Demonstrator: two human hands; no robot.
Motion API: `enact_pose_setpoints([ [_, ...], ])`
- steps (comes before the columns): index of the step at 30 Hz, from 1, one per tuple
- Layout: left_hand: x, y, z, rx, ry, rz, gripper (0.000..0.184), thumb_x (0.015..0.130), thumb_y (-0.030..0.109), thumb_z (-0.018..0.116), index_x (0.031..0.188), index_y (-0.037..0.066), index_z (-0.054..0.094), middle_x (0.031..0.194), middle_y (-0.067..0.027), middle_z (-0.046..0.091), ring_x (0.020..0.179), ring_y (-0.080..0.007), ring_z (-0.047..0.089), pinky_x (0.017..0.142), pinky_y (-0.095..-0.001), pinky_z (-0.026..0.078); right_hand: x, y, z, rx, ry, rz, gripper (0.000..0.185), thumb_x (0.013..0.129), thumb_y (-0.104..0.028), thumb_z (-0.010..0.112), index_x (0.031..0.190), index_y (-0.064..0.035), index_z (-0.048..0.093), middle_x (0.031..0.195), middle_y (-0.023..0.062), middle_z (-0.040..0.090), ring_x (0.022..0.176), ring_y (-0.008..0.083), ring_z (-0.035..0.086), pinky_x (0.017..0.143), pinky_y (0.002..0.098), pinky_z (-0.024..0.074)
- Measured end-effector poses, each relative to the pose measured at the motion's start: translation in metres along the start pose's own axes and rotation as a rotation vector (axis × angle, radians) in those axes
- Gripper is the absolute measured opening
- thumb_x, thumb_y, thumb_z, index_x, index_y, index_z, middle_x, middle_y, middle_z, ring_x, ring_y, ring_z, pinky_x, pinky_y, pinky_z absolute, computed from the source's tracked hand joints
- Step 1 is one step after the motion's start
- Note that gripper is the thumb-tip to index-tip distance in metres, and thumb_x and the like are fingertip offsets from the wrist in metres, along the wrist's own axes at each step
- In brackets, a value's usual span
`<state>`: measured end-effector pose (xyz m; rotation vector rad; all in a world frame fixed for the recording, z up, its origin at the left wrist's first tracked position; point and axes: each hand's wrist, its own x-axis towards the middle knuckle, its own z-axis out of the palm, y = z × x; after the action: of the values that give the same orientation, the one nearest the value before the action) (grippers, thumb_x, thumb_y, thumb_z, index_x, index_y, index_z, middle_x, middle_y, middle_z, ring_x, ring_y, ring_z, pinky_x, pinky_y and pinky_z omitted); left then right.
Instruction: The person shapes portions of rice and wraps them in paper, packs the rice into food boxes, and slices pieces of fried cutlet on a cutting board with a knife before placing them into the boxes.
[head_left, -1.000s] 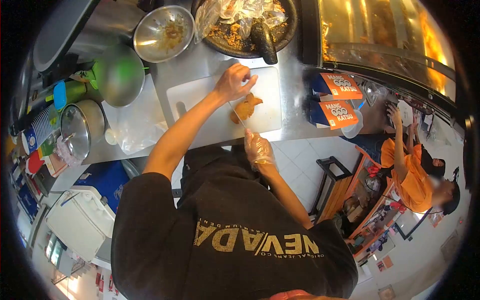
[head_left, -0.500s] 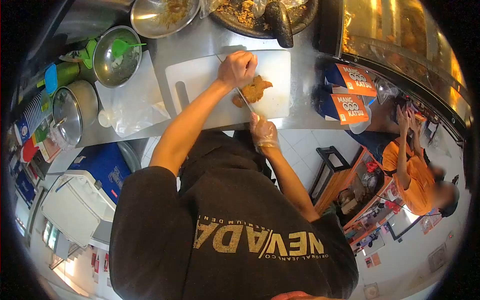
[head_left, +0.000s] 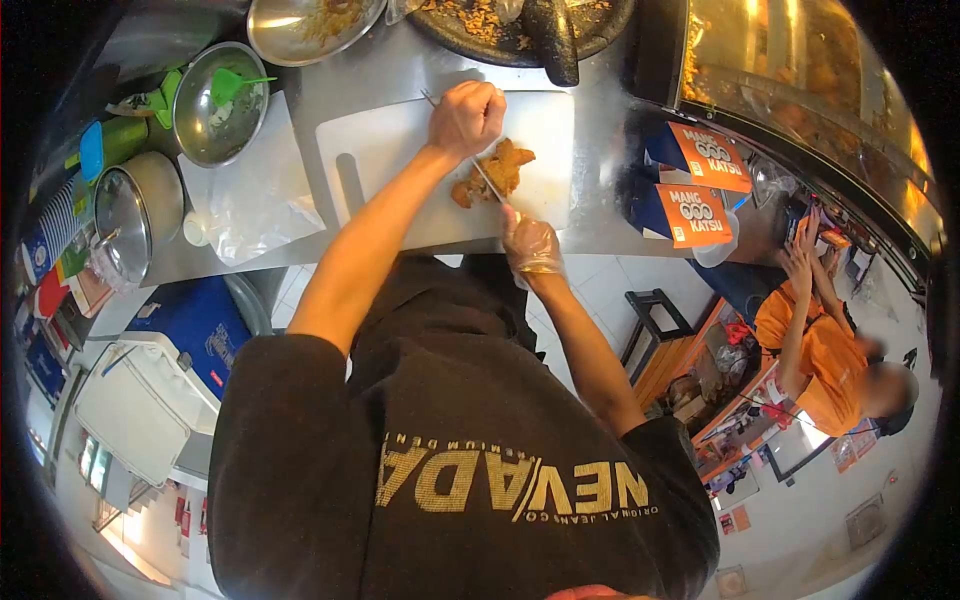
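Observation:
My right hand (head_left: 532,245), in a clear plastic glove, is closed around the handle of a knife. The knife's blade (head_left: 487,180) slants up and left over a brown fried piece of food (head_left: 505,168), with a smaller part left of the blade. My left hand (head_left: 467,118), bare and curled into a fist, lies across the blade's far part, hiding some of it. The blade's tip shows beyond this hand. Under the food is a white cutting board (head_left: 375,205) with a slot handle.
A stone mortar (head_left: 470,50) with a pestle (head_left: 552,45) stands behind the board. Metal bowls (head_left: 182,115) and a lidded pot (head_left: 165,205) are at left. Two orange boxes (head_left: 695,215) stand right, below a glass case (head_left: 800,90). A co-worker in orange (head_left: 815,350) is at far right.
The view has shifted, then steadied. My left hand has curled from loosely open fingers into a fist over the blade. A smaller part of the food now lies left of the blade.

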<state>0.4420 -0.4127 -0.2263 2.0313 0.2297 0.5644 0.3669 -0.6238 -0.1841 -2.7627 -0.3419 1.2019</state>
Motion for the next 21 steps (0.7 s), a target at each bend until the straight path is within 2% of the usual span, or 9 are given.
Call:
enact_pose_setpoints([
  [1,-0.002,-0.003,-0.002,0.036,-0.036,-0.012,0.036,0.098,0.016,0.053,0.067,0.000,0.046,0.062,-0.0186,0.048,0.058,-0.0374,0.052,0.057,-0.0486,0.042,-0.003,0.002,0.001,0.080,0.066,-0.068,0.067,0.109,-0.046,0.031,0.084,0.0038,0.068,0.086,0.0329,0.066,0.084,0.0524,0.065,0.078,0.0578,0.0521],
  [4,0.004,0.005,-0.006,0.004,-0.015,0.021,0.036,0.099,0.017,0.052,0.068,0.000,0.046,0.062,-0.0185,0.047,0.058,-0.0368,0.051,0.057,-0.0475,0.042,-0.017,-0.005,-0.031,0.170,-0.010,-0.066,0.067,0.108,-0.047,0.031,0.085,0.0043,0.067,0.085,0.0332,0.066,0.085,0.0522,0.064,0.080,0.0585,0.0512],
  [5,0.006,0.011,-0.010,0.005,-0.053,-0.057,0.036,0.098,0.017,0.053,0.067,0.000,0.046,0.061,-0.0178,0.047,0.056,-0.0362,0.050,0.055,-0.0468,0.041,-0.015,-0.011,-0.045,0.175,0.006,-0.082,0.067,0.108,-0.047,0.032,0.085,0.0043,0.068,0.084,0.0332,0.066,0.084,0.0517,0.065,0.077,0.0579,0.0518],
  [10,0.015,0.026,-0.003,-0.030,0.030,-0.037,0.035,0.094,0.017,0.057,0.065,0.000,0.050,0.059,-0.0186,0.054,0.055,-0.0371,0.054,0.055,-0.0460,0.046,-0.032,0.000,-0.076,0.143,-0.051,-0.053,0.067,0.107,-0.051,0.035,0.088,0.0040,0.068,0.081,0.0336,0.066,0.081,0.0505,0.067,0.073,0.0560,0.0536],
  [12,-0.007,0.002,0.020,0.089,0.027,-0.101,0.034,0.094,0.017,0.057,0.065,0.000,0.050,0.060,-0.0186,0.055,0.056,-0.0370,0.055,0.056,-0.0468,0.046,-0.004,0.027,-0.026,0.044,0.007,-0.069,0.070,0.106,-0.054,0.035,0.084,0.0039,0.069,0.078,0.0327,0.066,0.077,0.0500,0.068,0.071,0.0543,0.0547],
  [13,-0.006,0.000,0.014,0.081,-0.016,0.012,0.034,0.094,0.017,0.057,0.066,0.000,0.052,0.062,-0.0197,0.056,0.057,-0.0376,0.056,0.056,-0.0476,0.047,0.004,0.032,-0.009,0.033,0.058,-0.092,0.071,0.106,-0.054,0.035,0.083,0.0036,0.069,0.077,0.0324,0.066,0.077,0.0499,0.068,0.071,0.0541,0.0549],
  [14,0.002,-0.006,0.014,0.081,0.003,-0.002,0.034,0.094,0.017,0.057,0.066,0.000,0.052,0.062,-0.0195,0.056,0.056,-0.0375,0.056,0.055,-0.0474,0.047,0.014,0.033,-0.001,0.024,0.113,-0.118,0.072,0.106,-0.055,0.035,0.081,0.0034,0.069,0.077,0.0321,0.066,0.078,0.0499,0.068,0.071,0.0540,0.0550],
  [18,0.017,0.012,-0.002,0.014,0.028,-0.095,0.034,0.094,0.014,0.055,0.065,-0.001,0.047,0.059,-0.0185,0.051,0.053,-0.0369,0.052,0.052,-0.0461,0.043,-0.009,0.000,-0.065,0.169,-0.086,-0.063,0.071,0.106,-0.057,0.032,0.086,0.0008,0.069,0.080,0.0322,0.066,0.082,0.0511,0.066,0.076,0.0572,0.0509],
  [21,0.033,0.040,-0.001,-0.030,0.121,-0.064,0.036,0.094,0.012,0.055,0.062,-0.001,0.044,0.057,-0.0187,0.048,0.051,-0.0356,0.050,0.050,-0.0460,0.040,-0.016,0.008,-0.093,0.112,-0.045,-0.065,0.073,0.107,-0.055,0.032,0.081,0.0026,0.068,0.075,0.0309,0.065,0.077,0.0475,0.068,0.070,0.0549,0.0517],
])
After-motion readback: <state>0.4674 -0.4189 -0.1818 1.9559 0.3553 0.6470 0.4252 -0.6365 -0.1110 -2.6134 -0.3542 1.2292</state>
